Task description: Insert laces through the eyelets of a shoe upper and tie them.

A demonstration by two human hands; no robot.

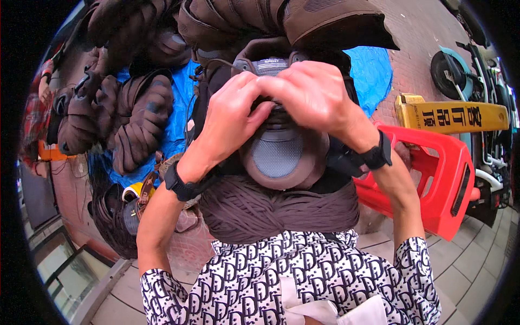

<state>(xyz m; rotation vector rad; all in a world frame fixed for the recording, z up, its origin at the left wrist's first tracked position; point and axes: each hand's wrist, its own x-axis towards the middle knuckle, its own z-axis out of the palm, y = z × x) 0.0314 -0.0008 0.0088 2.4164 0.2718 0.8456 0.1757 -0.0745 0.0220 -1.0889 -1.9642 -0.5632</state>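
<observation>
A brown shoe point(281, 154) with a blue-grey mesh toe points toward me in front of my body. Both hands meet over its lacing area, hiding most of it. My left hand point(230, 114) is closed in a pinch, with a thin dark shoelace point(210, 62) looping out beside it. Fingers curled, my right hand point(319, 97) presses against the left from the other side; what its fingertips grip is hidden, and it is slightly blurred. A thick bundle of dark brown shoelaces point(276, 211) lies across my lap, just below the toe.
Stacked brown shoes point(143, 116) lie on a blue tarp point(181, 108) at the left; more shoes point(336, 21) lie ahead. A red plastic stool point(441, 189) and a yellow box point(452, 116) stand right, near parked two-wheelers point(460, 76). Another person's plaid sleeve point(33, 105) shows far left.
</observation>
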